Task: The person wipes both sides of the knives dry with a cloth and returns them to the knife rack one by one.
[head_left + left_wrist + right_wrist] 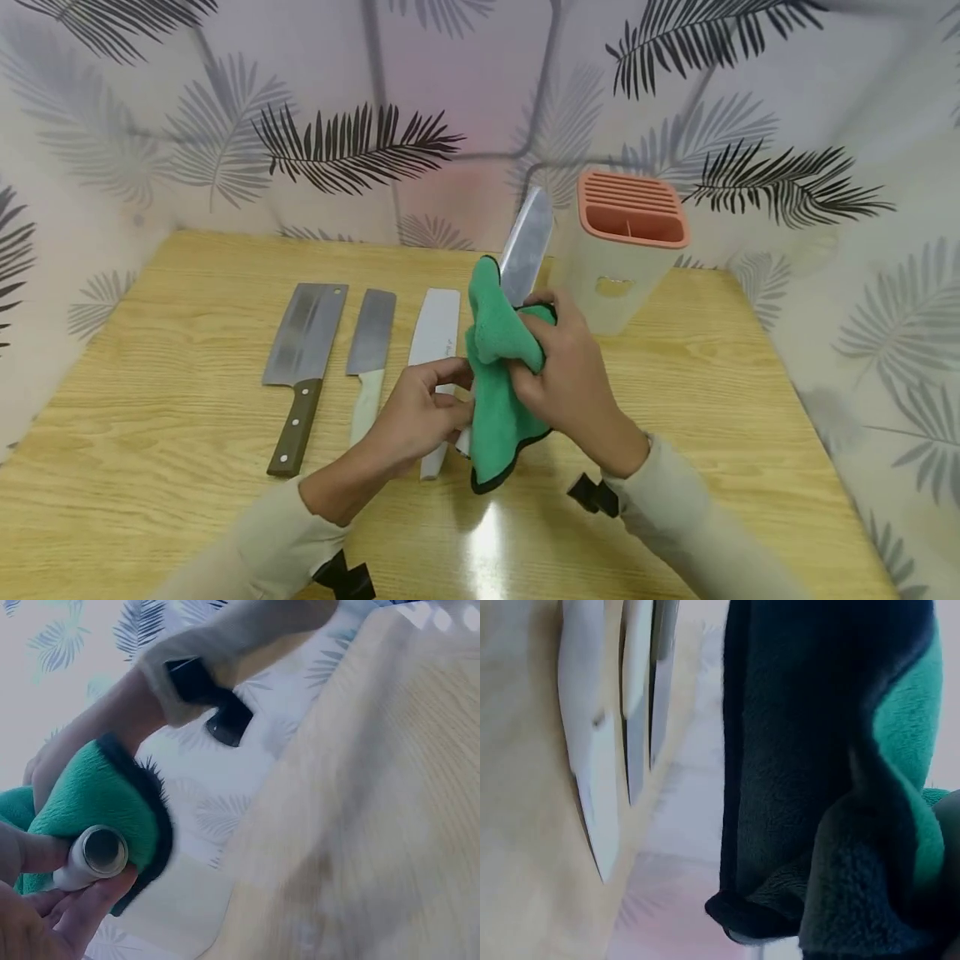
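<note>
A kitchen knife [528,242] is held up at a tilt in the head view, its bare blade tip pointing up and away. My left hand [422,407] grips its white handle, whose round metal-capped end [103,851] faces the left wrist camera. With my right hand [572,377] I hold a green cloth [497,400] with dark edging against the lower blade. The cloth hides that part of the blade and some of the handle. In the right wrist view, the hanging cloth [795,765] covers most of the knife.
Left of my hands lie a cleaver [303,333] with a brown handle, a narrower knife [372,329] with a cream handle, and a white-bladed knife [437,325]. A cream knife block [611,283] with an orange slotted top stands behind my right hand on the wooden table [720,400].
</note>
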The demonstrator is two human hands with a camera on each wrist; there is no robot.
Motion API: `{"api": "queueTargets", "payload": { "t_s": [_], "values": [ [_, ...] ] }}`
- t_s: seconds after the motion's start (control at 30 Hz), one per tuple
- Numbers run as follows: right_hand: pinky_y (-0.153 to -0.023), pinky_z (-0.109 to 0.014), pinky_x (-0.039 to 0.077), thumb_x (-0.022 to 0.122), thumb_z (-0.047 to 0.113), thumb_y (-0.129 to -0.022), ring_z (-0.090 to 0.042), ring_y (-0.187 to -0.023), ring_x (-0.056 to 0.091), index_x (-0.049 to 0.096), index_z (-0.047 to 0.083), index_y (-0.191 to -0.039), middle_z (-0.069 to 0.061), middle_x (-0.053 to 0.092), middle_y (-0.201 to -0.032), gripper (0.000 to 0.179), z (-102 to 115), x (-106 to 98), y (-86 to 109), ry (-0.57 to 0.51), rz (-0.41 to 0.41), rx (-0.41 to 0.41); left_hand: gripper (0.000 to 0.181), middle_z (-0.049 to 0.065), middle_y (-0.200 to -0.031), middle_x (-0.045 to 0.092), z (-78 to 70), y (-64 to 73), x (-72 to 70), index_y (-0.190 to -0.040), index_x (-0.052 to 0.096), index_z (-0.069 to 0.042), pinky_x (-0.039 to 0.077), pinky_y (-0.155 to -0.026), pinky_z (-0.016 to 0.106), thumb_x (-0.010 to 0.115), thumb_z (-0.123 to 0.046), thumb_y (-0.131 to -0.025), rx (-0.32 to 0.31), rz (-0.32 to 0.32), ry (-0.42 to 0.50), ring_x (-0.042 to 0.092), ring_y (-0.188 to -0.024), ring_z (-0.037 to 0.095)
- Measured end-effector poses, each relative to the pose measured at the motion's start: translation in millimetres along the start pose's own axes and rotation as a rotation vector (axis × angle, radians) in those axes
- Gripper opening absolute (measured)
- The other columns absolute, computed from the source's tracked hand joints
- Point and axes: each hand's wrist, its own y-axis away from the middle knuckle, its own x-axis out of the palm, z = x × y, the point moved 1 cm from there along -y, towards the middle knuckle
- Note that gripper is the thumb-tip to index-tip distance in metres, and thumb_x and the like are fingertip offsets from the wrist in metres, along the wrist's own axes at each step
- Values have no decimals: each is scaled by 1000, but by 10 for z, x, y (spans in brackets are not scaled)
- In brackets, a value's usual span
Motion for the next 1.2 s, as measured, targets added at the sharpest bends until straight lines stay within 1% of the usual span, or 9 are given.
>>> {"api": "queueTargets", "payload": {
  "t_s": [0.27, 0.57, 0.7, 0.73, 0.8, 0.97, 1.03, 1.1, 1.2],
  "values": [
    [-72, -51, 55, 61, 3, -80, -36, -92, 61, 76, 1, -98, -24, 60, -107, 24, -314, -132, -366, 144, 10, 70, 46, 13, -106, 64, 16, 69, -15, -136, 59, 2, 60, -63, 33, 68, 1, -91, -81, 21, 20, 72, -78, 12],
    [-72, -53, 51, 56, 2, -78, -38, -87, 58, 73, -4, -96, -27, 57, -110, 26, -648, -236, -740, 201, -49, 132, 49, 8, -103, 64, 47, 175, -86, -136, 58, 4, 58, -62, 30, 71, 0, -88, -75, 39, 38, 72, -78, 12],
    [-73, -51, 48, 57, 8, -84, -38, -85, 56, 71, -6, -97, -26, 56, -108, 23, -697, -280, -828, 144, -76, 187, 50, 5, -101, 65, 39, 207, -100, -136, 57, 7, 59, -62, 29, 71, 1, -88, -52, 49, 59, 71, -76, 11],
    [-73, -49, 47, 57, 10, -88, -35, -83, 54, 69, -6, -100, -24, 56, -105, 23, -708, -268, -837, 95, -76, 216, 51, 4, -100, 64, 36, 210, -104, -136, 56, 8, 59, -62, 29, 71, 2, -88, -46, 46, 70, 71, -76, 11],
    [-74, -43, 48, 56, 18, -96, -28, -83, 54, 64, -4, -104, -17, 57, -102, 25, -718, -224, -833, -93, -51, 296, 51, 1, -97, 64, 26, 206, -114, -135, 56, 8, 59, -62, 29, 71, 2, -87, -36, 33, 85, 70, -76, 10],
    [-81, -27, 53, 50, 38, -103, -9, -86, 62, 53, 17, -111, 5, 59, -96, 23, -692, -65, -668, -875, 112, 606, 51, -5, -94, 64, 9, 164, -148, -136, 54, 11, 60, -60, 29, 70, 2, -89, -12, 16, 118, 68, -76, 11],
    [-81, -25, 55, 52, 45, -101, -6, -85, 64, 52, 21, -109, 9, 62, -95, 25, -665, -7, -558, -1113, 169, 688, 51, -5, -93, 64, 7, 146, -146, -136, 53, 12, 60, -59, 29, 69, 3, -89, -14, 22, 131, 68, -75, 11],
    [-79, -25, 56, 58, 48, -98, -7, -85, 66, 53, 21, -108, 8, 64, -94, 29, -639, 50, -460, -1272, 201, 690, 51, -6, -94, 64, -4, 126, -129, -137, 52, 12, 60, -60, 29, 68, 4, -89, -22, 18, 140, 68, -75, 10],
    [-79, -25, 57, 71, 50, -88, -6, -88, 66, 56, 21, -107, 8, 66, -96, 37, -570, 139, -374, -1369, 244, 628, 51, -3, -97, 64, -60, 85, -99, -138, 53, 9, 60, -60, 27, 67, 5, -90, -12, -21, 158, 68, -73, 9]
  ]
}}
